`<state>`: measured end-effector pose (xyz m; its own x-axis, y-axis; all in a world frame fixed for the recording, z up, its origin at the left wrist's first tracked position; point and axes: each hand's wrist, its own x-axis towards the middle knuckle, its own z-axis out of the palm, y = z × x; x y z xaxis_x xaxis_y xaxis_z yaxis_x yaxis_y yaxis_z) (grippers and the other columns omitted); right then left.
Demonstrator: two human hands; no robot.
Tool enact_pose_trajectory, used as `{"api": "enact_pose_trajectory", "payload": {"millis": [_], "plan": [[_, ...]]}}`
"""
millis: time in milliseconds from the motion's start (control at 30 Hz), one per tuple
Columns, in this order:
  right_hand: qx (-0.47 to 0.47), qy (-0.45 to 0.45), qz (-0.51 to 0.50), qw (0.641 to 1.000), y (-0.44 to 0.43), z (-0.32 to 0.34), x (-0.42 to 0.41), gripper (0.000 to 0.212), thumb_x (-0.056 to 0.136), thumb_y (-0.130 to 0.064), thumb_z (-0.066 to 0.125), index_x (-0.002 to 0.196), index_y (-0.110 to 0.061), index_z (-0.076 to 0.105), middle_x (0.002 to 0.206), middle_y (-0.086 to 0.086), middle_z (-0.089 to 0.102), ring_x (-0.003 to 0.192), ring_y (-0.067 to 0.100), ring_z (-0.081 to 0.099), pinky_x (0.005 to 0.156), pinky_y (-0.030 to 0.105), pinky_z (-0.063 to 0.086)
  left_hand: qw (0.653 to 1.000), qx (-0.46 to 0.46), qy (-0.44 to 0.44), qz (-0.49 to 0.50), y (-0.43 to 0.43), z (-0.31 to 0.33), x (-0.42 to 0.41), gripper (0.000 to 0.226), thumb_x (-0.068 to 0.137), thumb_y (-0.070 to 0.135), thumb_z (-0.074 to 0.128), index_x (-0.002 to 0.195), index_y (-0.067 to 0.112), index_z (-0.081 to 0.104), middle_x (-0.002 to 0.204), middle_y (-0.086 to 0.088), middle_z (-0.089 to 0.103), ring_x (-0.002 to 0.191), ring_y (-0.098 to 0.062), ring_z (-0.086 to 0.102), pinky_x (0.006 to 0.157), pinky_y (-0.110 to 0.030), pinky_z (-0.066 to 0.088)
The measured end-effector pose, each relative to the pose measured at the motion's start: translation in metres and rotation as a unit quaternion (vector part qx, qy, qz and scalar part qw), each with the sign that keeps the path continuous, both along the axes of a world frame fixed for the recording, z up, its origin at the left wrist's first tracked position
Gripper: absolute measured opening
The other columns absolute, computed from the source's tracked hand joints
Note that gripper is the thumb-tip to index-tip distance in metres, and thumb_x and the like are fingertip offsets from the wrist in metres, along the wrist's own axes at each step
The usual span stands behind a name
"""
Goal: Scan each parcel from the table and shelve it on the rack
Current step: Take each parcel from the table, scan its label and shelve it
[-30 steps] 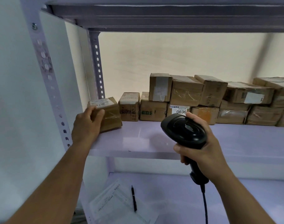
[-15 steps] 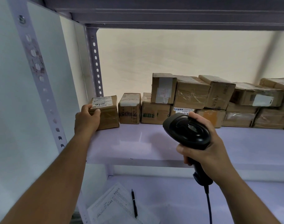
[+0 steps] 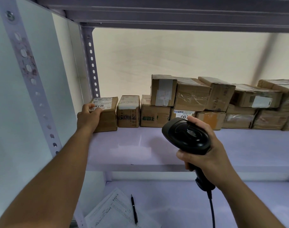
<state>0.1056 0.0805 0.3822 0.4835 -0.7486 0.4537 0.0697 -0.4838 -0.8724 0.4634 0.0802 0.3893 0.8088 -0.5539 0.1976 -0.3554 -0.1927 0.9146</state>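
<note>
A small brown cardboard parcel (image 3: 107, 116) with a white label on top stands at the far left of the rack shelf (image 3: 157, 148), against the back, next to another small parcel (image 3: 128, 112). My left hand (image 3: 87, 116) grips its near left corner, fingers over the label. My right hand (image 3: 204, 148) holds a black corded barcode scanner (image 3: 186, 135) in front of the shelf, head pointing toward the boxes.
A row of stacked cardboard parcels (image 3: 206, 102) runs along the shelf's back to the right. The perforated rack post (image 3: 25, 66) stands at left. Papers (image 3: 117, 213) and a pen (image 3: 134, 209) lie on the lower shelf.
My left hand has pushed the small parcel back and straightened it at the shelf's far left, beside the neighbouring box. The scanner hand has stayed roughly in place.
</note>
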Motion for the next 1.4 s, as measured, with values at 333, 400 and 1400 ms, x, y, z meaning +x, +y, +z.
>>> {"api": "enact_pose_trajectory", "payload": {"millis": [333,400,1400], "plan": [[-0.002,0.014,0.008,1.0,0.006,0.001,-0.001,0.086,0.07,0.008,0.079,0.131,-0.044,0.048,0.114,-0.024,0.058,0.06,0.025,0.067,0.053,0.03,0.056,0.999,-0.013,-0.03,-0.039,0.002,-0.009,0.01,0.047,0.097,0.042,0.05,0.142,0.029,0.044,0.144,-0.013,0.043,0.126,-0.03,0.046,0.099,-0.035,0.04],[-0.007,0.02,0.008,1.0,0.007,0.0,-0.003,0.086,0.07,0.007,0.079,0.132,-0.043,0.048,0.112,-0.026,0.059,0.059,0.028,0.066,0.053,0.033,0.057,0.998,-0.017,-0.06,-0.019,0.007,-0.012,0.006,0.05,0.095,0.043,0.052,0.143,0.03,0.043,0.144,-0.015,0.04,0.127,-0.032,0.044,0.107,-0.042,0.039],[0.075,-0.038,-0.099,0.992,0.066,-0.046,-0.219,0.086,0.071,0.011,0.08,0.125,-0.05,0.054,0.118,-0.003,0.063,0.051,0.026,0.06,0.052,0.035,0.053,0.943,-0.097,-0.247,-0.204,0.049,-0.077,-0.365,0.047,0.086,0.029,0.071,0.128,0.016,0.056,0.123,-0.004,0.058,0.109,-0.022,0.054,0.09,-0.038,0.047]]}}
